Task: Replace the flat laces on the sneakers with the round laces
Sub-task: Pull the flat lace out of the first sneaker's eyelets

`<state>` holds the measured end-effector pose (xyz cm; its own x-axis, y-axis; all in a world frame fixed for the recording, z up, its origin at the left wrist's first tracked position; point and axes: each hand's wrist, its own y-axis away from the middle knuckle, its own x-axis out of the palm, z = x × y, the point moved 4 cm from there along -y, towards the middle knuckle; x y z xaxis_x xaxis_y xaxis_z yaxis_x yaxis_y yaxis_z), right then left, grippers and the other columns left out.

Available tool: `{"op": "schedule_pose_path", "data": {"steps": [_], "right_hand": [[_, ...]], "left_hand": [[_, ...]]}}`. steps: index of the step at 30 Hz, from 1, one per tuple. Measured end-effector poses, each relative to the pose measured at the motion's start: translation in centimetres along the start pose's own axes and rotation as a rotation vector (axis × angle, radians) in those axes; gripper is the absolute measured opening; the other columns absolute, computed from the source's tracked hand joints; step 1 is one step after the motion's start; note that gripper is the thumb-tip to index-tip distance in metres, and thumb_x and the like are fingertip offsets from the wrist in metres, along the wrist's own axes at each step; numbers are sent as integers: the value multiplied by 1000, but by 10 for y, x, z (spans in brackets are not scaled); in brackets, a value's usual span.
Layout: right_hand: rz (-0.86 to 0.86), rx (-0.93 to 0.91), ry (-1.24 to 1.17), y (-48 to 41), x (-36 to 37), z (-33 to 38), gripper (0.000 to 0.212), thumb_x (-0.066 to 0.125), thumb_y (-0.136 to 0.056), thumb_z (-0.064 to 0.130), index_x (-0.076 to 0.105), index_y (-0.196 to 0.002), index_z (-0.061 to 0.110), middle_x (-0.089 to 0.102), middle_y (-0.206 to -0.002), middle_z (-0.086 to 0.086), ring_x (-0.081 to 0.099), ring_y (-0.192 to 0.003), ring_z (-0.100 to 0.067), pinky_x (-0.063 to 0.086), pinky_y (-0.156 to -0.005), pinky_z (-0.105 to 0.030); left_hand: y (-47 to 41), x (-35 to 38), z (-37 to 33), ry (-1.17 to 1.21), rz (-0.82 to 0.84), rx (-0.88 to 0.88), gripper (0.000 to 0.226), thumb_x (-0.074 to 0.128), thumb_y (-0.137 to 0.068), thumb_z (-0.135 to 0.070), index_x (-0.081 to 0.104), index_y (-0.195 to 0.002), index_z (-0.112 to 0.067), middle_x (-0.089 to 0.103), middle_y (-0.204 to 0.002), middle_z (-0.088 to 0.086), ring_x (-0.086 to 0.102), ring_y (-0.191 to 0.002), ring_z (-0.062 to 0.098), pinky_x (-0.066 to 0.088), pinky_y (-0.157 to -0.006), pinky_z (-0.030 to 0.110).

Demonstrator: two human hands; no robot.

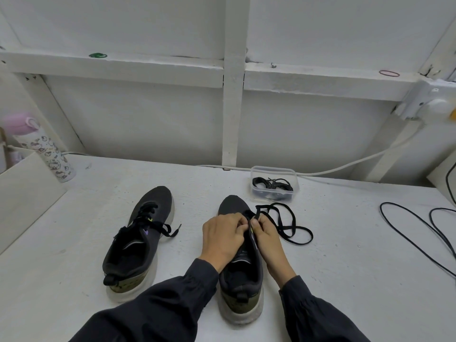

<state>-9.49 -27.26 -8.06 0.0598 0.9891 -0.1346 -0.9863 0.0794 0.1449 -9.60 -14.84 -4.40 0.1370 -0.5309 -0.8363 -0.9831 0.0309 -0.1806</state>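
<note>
Black left sneaker (pixel 138 243): toe away, laced, untouched.
Left hand (pixel 223 239): fingers curled on the eyelet row, bracing the right sneaker's upper.
Right sneaker (pixel 240 280): long axis runs away from the person, heel near, under both hands.
Right hand (pixel 265 236): pinches the flat lace at the eyelets.
Flat lace (pixel 294 218): slack trails right of the grip; pull likely goes that way, right hand nearer.
Tub (pixel 274 167): round laces (pixel 271 183) inside, just beyond the toe, to its right.

White table (pixel 333 255), left sneaker (pixel 138 243), right sneaker (pixel 240 287), loose lace (pixel 310 233), clear tub (pixel 256 193), bottle (pixel 53 156)
</note>
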Motion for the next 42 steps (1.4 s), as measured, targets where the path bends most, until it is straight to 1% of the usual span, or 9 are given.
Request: {"op": "schedule_pose_path", "data": {"steps": [4, 7, 13, 19, 25, 28, 34, 38, 42], "right_hand": [[-41, -9, 98, -4, 1, -1, 26, 42, -102, 14, 40, -76, 14, 41, -69, 1, 38, -66, -11, 35, -65, -29], [-46, 55, -60, -7, -3, 1, 28, 37, -105, 19, 35, -77, 15, 42, -68, 0, 36, -53, -10, 34, -49, -19], [-65, 83, -192, -1, -13, -1, 24, 39, -105, 24, 43, -86, 9, 52, -67, -2, 44, -46, -10, 32, -40, -18], [-244, 141, -101, 14, -41, -21, 43, 55, -95, 47, 41, -71, 14, 49, -57, -4, 40, -42, -15, 31, -38, -23], [-267, -53, -102, 30, -36, -2, 34, 61, -93, 32, 52, -75, 5, 49, -60, -2, 44, -55, -17, 38, -52, -27], [-111, -96, -56, 32, -16, 10, 14, 63, -93, 30, 67, -92, 17, 68, -86, 7, 61, -79, -6, 49, -73, -22], [27, -30, 9, 33, 10, 4, 50, 62, -93, 32, 49, -140, 26, 46, -143, 11, 42, -133, -6, 33, -115, -36], [79, -10, 8, 41, 18, 6, 63, 56, -91, 33, 36, -150, 25, 28, -155, 16, 24, -144, -3, 20, -121, -36], [84, -16, -42, 43, 18, 9, 43, 56, -91, 31, 50, -133, 36, 44, -135, 32, 40, -127, 9, 32, -106, -14]], "left_hand": [[2, 1, 2, 44, 4, -12, 15, 57, -92, -39, 69, -99, -33, 73, -97, -14, 64, -93, 12, 48, -81, 31], [3, -1, 5, 105, -8, -45, 13, 63, -87, -37, 71, -97, -34, 73, -93, -16, 65, -89, 9, 50, -79, 30], [4, -2, 12, 399, -69, -80, 9, 70, -84, -23, 69, -84, -33, 69, -76, -15, 55, -60, 2, 48, -63, 19], [14, -6, 48, 646, -102, -101, 22, 71, -84, -7, 70, -91, -28, 66, -93, -12, 62, -81, 5, 56, -66, 24], [14, -5, 51, 549, -69, -38, 12, 77, -81, -22, 76, -87, -33, 67, -90, -21, 63, -90, 4, 54, -71, 27], [9, -9, 46, 387, -85, -12, 6, 75, -81, -31, 74, -85, -35, 66, -88, -23, 61, -90, 1, 54, -72, 30], [0, -14, 32, 95, 0, 127, 5, 58, -88, -34, 61, -85, -30, 57, -92, -19, 51, -88, 2, 49, -73, 28], [-7, -15, 30, 75, 65, 152, 9, 46, -97, -25, 51, -92, -19, 56, -88, -7, 51, -74, 14, 47, -69, 34], [-16, -12, 27, 22, 76, 147, 15, 39, -103, -27, 47, -98, -15, 61, -80, 3, 57, -70, 28, 48, -70, 42]]}}
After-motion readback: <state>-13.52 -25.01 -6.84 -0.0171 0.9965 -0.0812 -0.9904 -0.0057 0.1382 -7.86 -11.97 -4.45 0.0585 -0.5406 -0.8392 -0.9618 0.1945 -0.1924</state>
